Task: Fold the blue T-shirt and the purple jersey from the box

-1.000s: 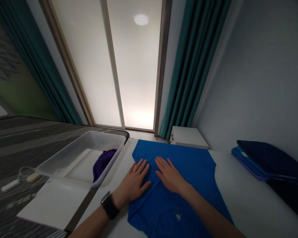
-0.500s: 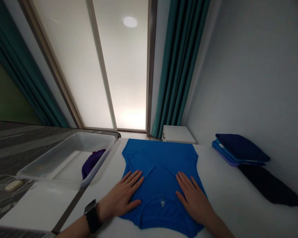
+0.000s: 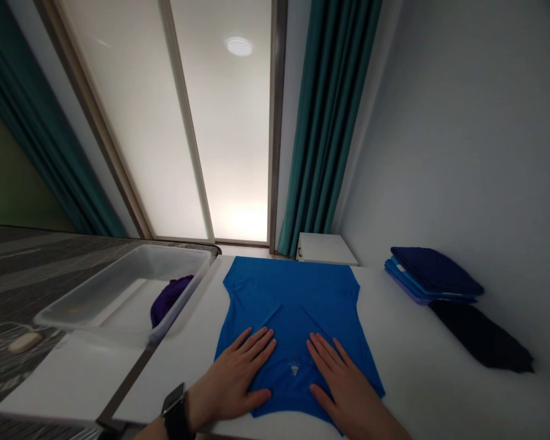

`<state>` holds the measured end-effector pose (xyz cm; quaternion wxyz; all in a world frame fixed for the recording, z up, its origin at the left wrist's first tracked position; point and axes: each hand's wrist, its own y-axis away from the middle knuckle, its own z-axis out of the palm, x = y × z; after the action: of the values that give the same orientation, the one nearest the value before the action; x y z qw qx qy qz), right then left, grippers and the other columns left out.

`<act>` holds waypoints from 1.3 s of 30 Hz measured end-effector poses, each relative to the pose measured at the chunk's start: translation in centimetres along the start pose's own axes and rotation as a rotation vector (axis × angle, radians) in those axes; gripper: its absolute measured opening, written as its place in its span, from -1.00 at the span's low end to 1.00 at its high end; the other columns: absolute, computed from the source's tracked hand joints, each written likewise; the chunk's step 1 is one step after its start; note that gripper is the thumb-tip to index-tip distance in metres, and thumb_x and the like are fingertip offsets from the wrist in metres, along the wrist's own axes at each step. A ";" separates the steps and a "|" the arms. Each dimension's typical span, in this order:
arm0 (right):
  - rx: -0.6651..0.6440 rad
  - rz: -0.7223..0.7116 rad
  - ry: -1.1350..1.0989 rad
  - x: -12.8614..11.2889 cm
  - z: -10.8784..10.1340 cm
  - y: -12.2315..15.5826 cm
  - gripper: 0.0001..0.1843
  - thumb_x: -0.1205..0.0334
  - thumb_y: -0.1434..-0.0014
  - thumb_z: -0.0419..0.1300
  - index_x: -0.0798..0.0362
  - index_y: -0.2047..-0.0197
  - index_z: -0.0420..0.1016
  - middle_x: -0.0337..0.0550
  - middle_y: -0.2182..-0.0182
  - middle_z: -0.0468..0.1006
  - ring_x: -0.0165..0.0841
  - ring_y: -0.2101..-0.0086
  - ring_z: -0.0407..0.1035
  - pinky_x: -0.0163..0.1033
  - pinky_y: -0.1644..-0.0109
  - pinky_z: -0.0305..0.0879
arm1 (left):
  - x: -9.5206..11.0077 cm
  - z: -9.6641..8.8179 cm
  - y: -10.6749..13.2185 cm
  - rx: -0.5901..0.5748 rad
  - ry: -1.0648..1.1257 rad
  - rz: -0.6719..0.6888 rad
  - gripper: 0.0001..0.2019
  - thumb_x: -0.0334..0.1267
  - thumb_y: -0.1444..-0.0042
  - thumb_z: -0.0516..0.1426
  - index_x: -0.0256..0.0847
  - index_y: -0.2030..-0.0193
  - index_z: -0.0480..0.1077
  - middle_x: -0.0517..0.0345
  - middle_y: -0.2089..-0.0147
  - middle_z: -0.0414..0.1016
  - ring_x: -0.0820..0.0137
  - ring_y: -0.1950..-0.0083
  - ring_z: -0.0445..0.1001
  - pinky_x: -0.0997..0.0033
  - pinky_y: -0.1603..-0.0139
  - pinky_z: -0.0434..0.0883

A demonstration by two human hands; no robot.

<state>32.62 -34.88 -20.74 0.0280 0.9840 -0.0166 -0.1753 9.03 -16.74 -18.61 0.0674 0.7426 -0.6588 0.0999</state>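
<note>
A blue T-shirt lies spread on the white table, its neck end with a small pale logo toward me. My left hand, with a dark watch on the wrist, rests flat on the shirt's left near part, fingers stretched out. On the right near part lies my right hand, also flat and open, palm down. Slight creases run from the fingertips up the cloth. Neither hand grips anything.
To the left stands a clear plastic bin with a purple garment inside. Folded dark and blue clothes are stacked by the wall, with a black garment beside them. A white cabinet stands beyond the table.
Both hands have slid nearer to each other and slightly toward me over the shirt. The shirt's neck end lies smoother and has shifted a little. My view has turned slightly right.
</note>
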 end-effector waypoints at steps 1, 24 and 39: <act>0.006 0.004 -0.013 -0.1 0.0 0.1 -0.30 -0.13 -0.37 -0.15 -0.12 -0.46 -0.28 -0.20 -0.43 -0.17 -0.17 -0.38 -0.23 0.13 -0.44 -0.33 | 0.1 -0.1 0.0 -0.001 0.001 0.009 -0.18 0.07 -0.24 0.08 -0.06 -0.49 -0.28 -0.02 -0.50 -0.14 0.06 -0.47 -0.05 -0.12 -0.43 -0.07; 0.314 -0.170 -0.037 1.3 2.2 5.6 -0.73 0.35 -0.11 0.19 -0.03 0.09 0.44 -0.06 0.16 0.54 -0.21 0.09 0.44 -0.16 0.03 0.40 | 2.9 -0.3 3.2 0.127 -0.111 0.095 -0.93 -0.36 -0.24 0.11 -0.11 0.17 0.35 0.18 0.20 0.47 0.34 0.18 0.39 0.28 0.10 0.22; 0.328 0.005 -0.193 0.7 0.4 5.0 -0.77 0.20 -0.36 -0.07 -0.04 0.26 0.37 -0.15 0.31 0.50 -0.30 0.27 0.41 -0.20 0.15 0.34 | 2.3 -1.0 2.5 0.177 0.169 -0.126 -0.86 -0.35 -0.29 -0.01 -0.13 0.22 0.35 0.17 0.24 0.50 0.34 0.19 0.44 0.33 0.13 0.26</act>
<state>33.00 -39.90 -21.09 -0.1341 0.9540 -0.0502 -0.2635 6.71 -19.08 -17.14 0.0628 0.7744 -0.5915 0.2156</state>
